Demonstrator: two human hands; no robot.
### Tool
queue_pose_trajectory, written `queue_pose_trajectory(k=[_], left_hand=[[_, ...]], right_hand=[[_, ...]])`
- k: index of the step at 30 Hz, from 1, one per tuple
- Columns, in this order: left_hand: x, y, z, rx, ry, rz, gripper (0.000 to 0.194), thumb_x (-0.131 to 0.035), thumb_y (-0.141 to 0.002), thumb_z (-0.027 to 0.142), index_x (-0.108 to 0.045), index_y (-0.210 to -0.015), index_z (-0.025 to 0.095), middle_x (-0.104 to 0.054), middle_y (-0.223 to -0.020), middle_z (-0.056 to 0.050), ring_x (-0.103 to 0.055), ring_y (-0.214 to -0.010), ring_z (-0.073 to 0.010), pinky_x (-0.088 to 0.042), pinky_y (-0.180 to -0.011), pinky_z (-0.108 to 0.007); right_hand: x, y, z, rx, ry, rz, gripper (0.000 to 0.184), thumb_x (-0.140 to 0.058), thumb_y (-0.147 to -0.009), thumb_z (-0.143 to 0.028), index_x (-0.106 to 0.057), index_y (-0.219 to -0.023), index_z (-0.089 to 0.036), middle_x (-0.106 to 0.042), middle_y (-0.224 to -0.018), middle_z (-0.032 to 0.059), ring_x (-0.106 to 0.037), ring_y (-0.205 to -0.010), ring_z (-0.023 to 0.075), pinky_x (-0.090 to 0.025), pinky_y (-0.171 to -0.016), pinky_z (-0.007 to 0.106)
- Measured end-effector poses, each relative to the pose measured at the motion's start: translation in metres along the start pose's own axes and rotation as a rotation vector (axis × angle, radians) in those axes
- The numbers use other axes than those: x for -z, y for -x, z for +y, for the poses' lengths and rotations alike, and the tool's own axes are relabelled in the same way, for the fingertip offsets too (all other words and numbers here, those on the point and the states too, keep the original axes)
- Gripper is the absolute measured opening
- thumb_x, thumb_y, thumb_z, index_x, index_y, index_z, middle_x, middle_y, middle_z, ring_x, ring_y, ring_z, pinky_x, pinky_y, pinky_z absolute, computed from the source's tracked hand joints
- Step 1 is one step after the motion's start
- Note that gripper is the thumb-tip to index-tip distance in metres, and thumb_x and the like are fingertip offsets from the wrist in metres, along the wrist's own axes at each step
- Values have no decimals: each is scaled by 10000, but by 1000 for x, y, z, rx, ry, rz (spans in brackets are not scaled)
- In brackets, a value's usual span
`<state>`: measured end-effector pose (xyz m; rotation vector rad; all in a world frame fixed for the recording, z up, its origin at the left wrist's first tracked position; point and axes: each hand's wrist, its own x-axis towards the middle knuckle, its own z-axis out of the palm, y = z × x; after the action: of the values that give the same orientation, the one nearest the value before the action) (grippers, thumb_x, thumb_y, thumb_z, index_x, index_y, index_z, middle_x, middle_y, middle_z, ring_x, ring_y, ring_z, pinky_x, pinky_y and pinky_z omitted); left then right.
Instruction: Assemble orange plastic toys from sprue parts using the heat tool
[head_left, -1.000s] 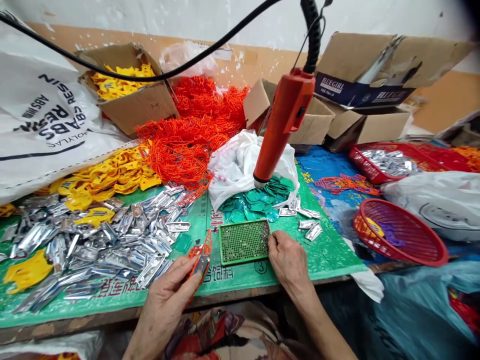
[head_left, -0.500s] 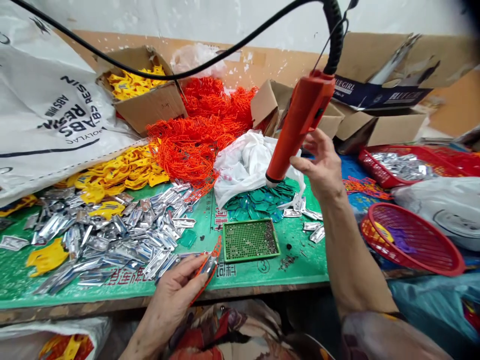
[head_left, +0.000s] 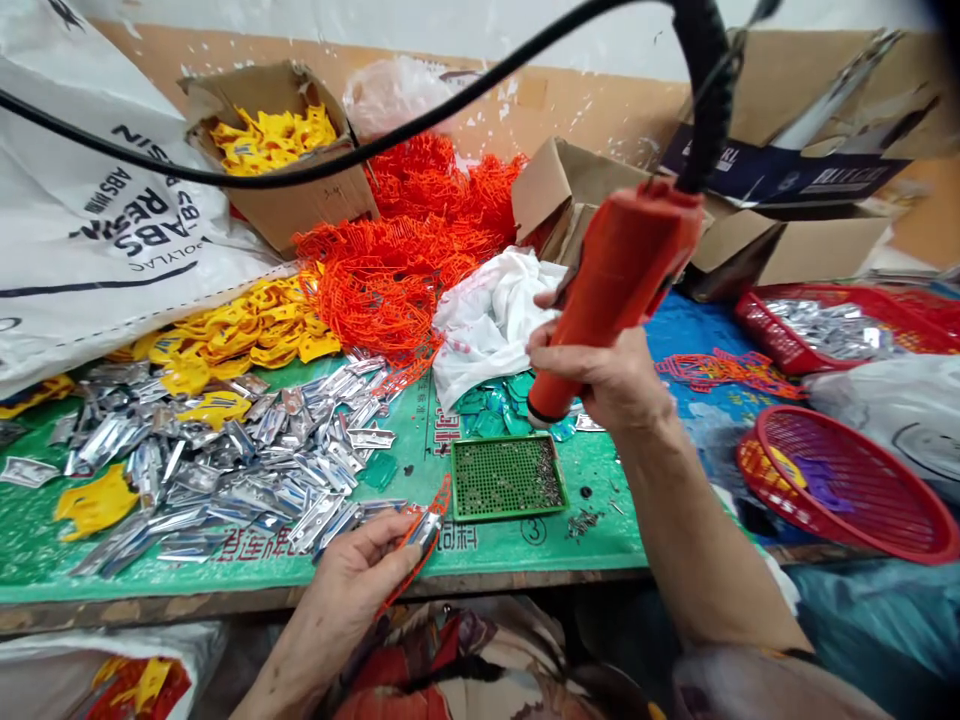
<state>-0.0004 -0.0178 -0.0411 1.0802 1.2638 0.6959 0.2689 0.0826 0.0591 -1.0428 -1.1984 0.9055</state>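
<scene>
My right hand [head_left: 604, 375] is closed round the lower part of an orange hanging power screwdriver [head_left: 615, 285], whose tip points down just above a small green perforated tray [head_left: 504, 478] with tiny screws along its right side. My left hand [head_left: 360, 580], at the table's front edge, pinches an orange plastic frame with a silver metal piece [head_left: 420, 530] set in it. A black coiled cable [head_left: 705, 90] runs up from the screwdriver's top.
A heap of silver metal pieces [head_left: 225, 470] covers the green mat at left, with yellow plastic parts [head_left: 240, 335] and orange frames [head_left: 390, 270] behind. Teal parts [head_left: 491, 405] spill from a white bag. Cardboard boxes [head_left: 300, 200] stand at the back, red baskets [head_left: 847, 485] to the right.
My right hand left the green tray, rose to the hanging screwdriver and has now gripped it, pulling it down towards the tray. My left hand keeps the frame.
</scene>
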Motion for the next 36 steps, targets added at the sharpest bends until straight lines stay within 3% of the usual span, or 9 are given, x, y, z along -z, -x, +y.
queue_pose_trajectory(k=[4,10,18,22,29,33,36], left_hand=[[-1,-1,1,74,89,-66,370,-734,-768,454,-793,-1046,218,-760,-1053,-62,-668,-961,-243,-510,-862,-309],[-2,4,10,61,53,-118,356,-705,-802,428,-783,-1090,233,-768,-1043,-48,-665,-954,-241,-498,-870,-318],[-4,8,18,-10,-155,-39,370,-664,-792,432,-795,-1070,227,-760,-1132,-70,-595,-1150,-323,-371,-1084,-453],[-5,8,21,-47,-208,-40,355,-641,-797,421,-801,-1057,239,-770,-1099,-58,-599,-1127,-310,-328,-1114,-452],[-7,10,19,-77,-175,-34,332,-637,-815,414,-803,-1050,247,-766,-943,-55,-639,-968,-270,-444,-994,-402],[-6,11,21,-59,-188,-51,328,-653,-792,412,-810,-1029,248,-781,-1044,-55,-618,-1097,-303,-383,-1075,-437],[-7,12,23,-34,-158,-69,338,-642,-809,404,-797,-1067,251,-772,-1097,-49,-625,-1105,-298,-420,-1042,-413]], right_hand=[[-5,31,23,-20,28,113,266,-805,-608,-234,-651,-820,-192,-629,-673,-41,-584,-572,136,-495,-569,331],[-14,51,32,-15,-53,146,224,-779,-623,-219,-635,-795,-211,-624,-676,-44,-587,-587,143,-493,-579,335],[-21,59,37,-39,-65,134,243,-762,-627,-234,-626,-828,-225,-627,-659,-43,-576,-565,149,-493,-581,350],[-22,59,38,-61,-74,139,256,-768,-617,-243,-632,-833,-224,-635,-655,-41,-578,-569,151,-497,-592,352],[-23,60,39,-61,-64,119,273,-742,-626,-241,-616,-868,-244,-629,-657,-48,-566,-566,145,-500,-576,339],[-26,63,37,-35,-57,123,251,-738,-619,-218,-612,-836,-238,-626,-642,-54,-567,-560,145,-505,-596,349],[-28,64,36,-47,-58,130,245,-741,-613,-194,-615,-819,-230,-627,-640,-51,-566,-565,147,-503,-605,354]])
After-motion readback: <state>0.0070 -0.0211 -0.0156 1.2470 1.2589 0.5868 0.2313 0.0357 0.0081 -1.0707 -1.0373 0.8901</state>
